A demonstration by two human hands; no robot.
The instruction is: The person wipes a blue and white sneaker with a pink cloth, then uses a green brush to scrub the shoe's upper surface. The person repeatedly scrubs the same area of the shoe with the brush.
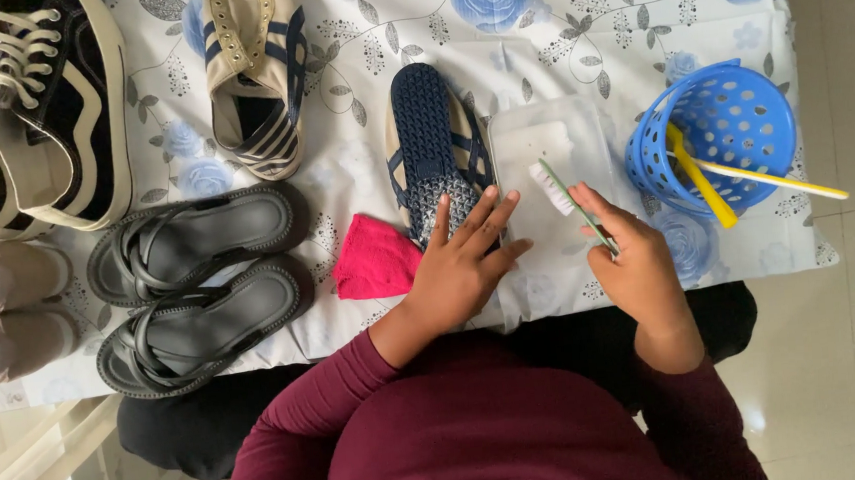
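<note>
Green toothbrush (567,198) in closed right hand (635,261)

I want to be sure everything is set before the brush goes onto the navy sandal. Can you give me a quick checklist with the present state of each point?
1. Left hand steadies the navy sandal: ok, fingers rest on its near end.
2. Right hand grips the green-handled brush: ok.
3. Bristles touching the sandal: not ok, they sit beside it, over the clear plastic container.
4. Brush wet or soapy: cannot tell.
5. Pink cloth within reach: ok, beside the left hand.
6. Blue basket upright: ok.
</note>
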